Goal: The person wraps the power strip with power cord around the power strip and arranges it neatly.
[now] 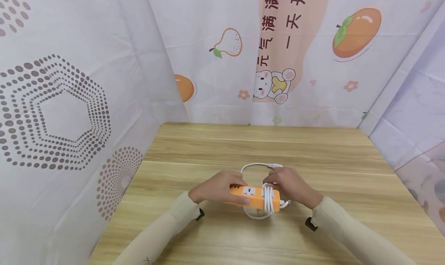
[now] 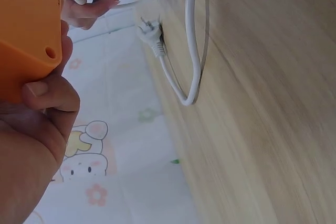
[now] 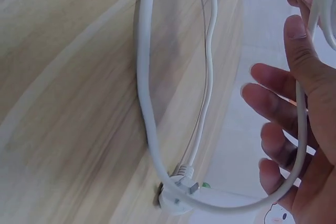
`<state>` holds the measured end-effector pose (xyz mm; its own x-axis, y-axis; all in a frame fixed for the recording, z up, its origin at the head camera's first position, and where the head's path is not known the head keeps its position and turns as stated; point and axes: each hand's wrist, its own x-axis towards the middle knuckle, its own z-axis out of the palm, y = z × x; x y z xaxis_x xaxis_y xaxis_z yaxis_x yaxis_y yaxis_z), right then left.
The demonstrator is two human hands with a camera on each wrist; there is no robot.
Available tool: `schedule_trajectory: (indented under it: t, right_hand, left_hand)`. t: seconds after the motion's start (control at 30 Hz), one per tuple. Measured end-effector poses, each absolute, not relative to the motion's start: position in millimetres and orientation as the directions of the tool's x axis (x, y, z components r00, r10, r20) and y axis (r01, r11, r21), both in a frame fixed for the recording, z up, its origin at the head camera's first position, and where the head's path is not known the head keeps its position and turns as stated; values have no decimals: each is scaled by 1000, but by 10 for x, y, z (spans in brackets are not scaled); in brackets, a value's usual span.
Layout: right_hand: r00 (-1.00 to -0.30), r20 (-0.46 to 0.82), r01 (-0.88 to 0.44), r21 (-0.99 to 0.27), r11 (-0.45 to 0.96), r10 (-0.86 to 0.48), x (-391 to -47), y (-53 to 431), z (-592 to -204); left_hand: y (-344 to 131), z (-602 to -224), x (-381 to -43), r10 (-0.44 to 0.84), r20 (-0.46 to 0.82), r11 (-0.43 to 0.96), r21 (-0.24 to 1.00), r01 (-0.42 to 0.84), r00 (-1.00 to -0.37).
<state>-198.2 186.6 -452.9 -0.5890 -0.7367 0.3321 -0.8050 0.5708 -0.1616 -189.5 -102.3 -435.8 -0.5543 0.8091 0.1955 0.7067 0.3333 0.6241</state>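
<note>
In the head view, an orange power strip (image 1: 256, 197) with white sockets is held above the wooden table. My left hand (image 1: 222, 187) grips its left end, thumb on the near side. White cord (image 1: 268, 198) is wrapped in several turns around the right end. Beside that end, my right hand (image 1: 290, 184) holds the cord; its thumb and bent fingers lie around it in the right wrist view, where the cord (image 3: 301, 124) crosses the palm. A loose length ends in a white plug (image 2: 150, 31), which lies on the table near the far edge.
The wood-grain table (image 1: 208, 141) spreads out around both hands. Behind it hangs a white curtain (image 1: 208, 83) printed with fruit, and patterned sheets stand at the left (image 1: 69, 114) and right sides.
</note>
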Motion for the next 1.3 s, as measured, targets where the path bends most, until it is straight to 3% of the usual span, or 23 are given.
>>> schedule_trajectory:
  t: [0.43,0.7,0.93,1.1,1.3]
  right_hand:
    - [-555,308,-826,-98,554,-773,-1977,1706,-4426]
    - [-590,320,-803,-135,581,-742,-1973,1663,-4400]
    - [-628,457,-770,-244,590,-630,-1960,1585,-4267]
    - [-604,488,-786,-232,573,-630,-1946,1552,-4165]
    - [-636,484,-759,-249,602,-602,-1918,1584,-4153]
  left_hand:
    - [-1032,-4327,-1855,833,191,329,583,743,-519]
    - [-949,-4417,-1824,829,182,468,294,833,-529]
    - [-877,-4633,-1759,799,74,567,241,788,-597]
    - [-908,-4654,-1769,678,146,672,273,688,-721]
    - [-987,-4581,-1831,508,208,781,299,549,-836]
